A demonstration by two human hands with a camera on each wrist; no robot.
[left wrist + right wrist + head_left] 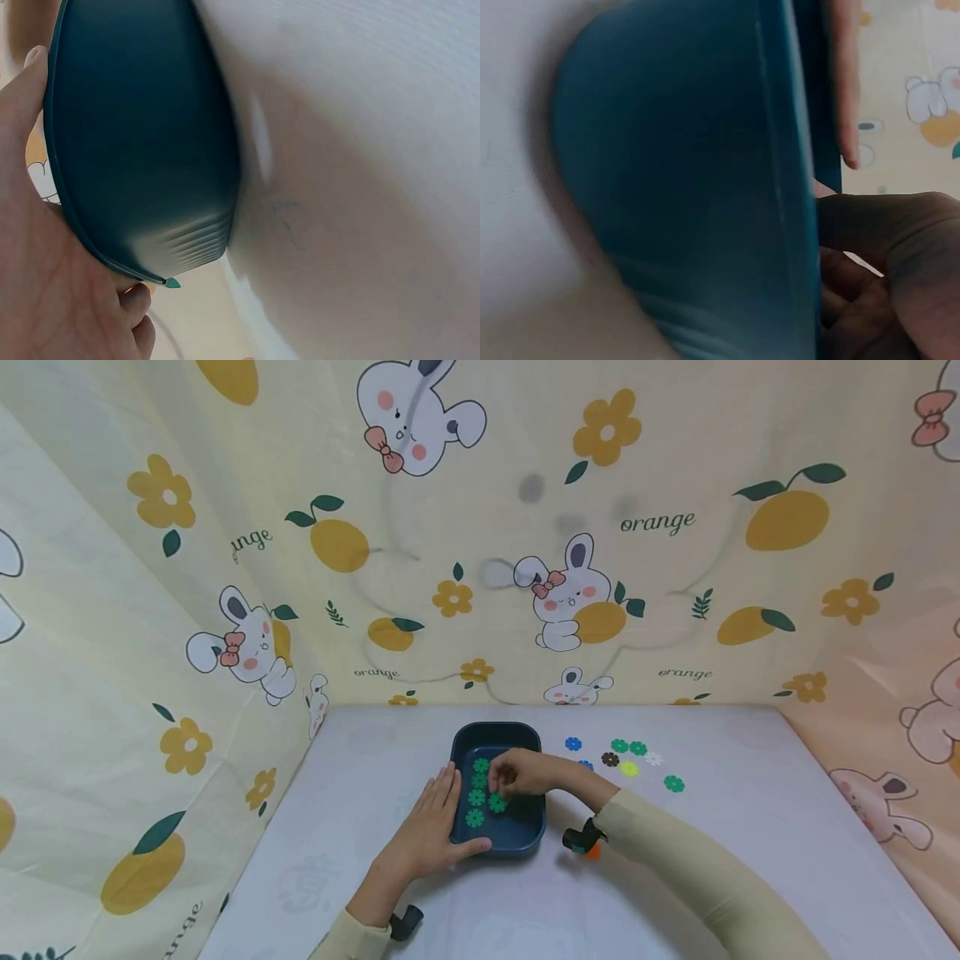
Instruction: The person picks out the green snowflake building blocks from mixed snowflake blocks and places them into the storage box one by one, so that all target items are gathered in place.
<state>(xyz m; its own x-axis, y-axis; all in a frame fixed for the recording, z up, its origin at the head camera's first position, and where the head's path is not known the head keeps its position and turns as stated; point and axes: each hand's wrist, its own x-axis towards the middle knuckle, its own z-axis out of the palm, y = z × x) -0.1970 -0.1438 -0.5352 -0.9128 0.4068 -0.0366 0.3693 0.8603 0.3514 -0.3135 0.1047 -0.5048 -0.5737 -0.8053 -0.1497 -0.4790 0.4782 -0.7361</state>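
In the head view, a dark blue tray (517, 843) stands on the white table, with several green flower-shaped pieces (477, 797) in a column along its left side. My left hand (427, 827) rests against the tray's left rim, fingers straight, thumb across the near rim. The left wrist view shows this palm (52, 292) beside the tray wall (150, 135). My right hand (521, 772) reaches over the tray's right side, and its curled fingers pinch a green flower-shaped piece (497, 803) low inside. The tray wall (690, 150) hides those fingertips in the right wrist view.
Right of the tray lie loose flower-shaped pieces: blue (573, 743), brown (611, 760), yellow (629, 769), white (654, 759) and several green (674, 784). An orange piece (592, 852) shows partly beneath the right wrist camera (583, 837). A printed cloth (480, 527) hangs behind the table.
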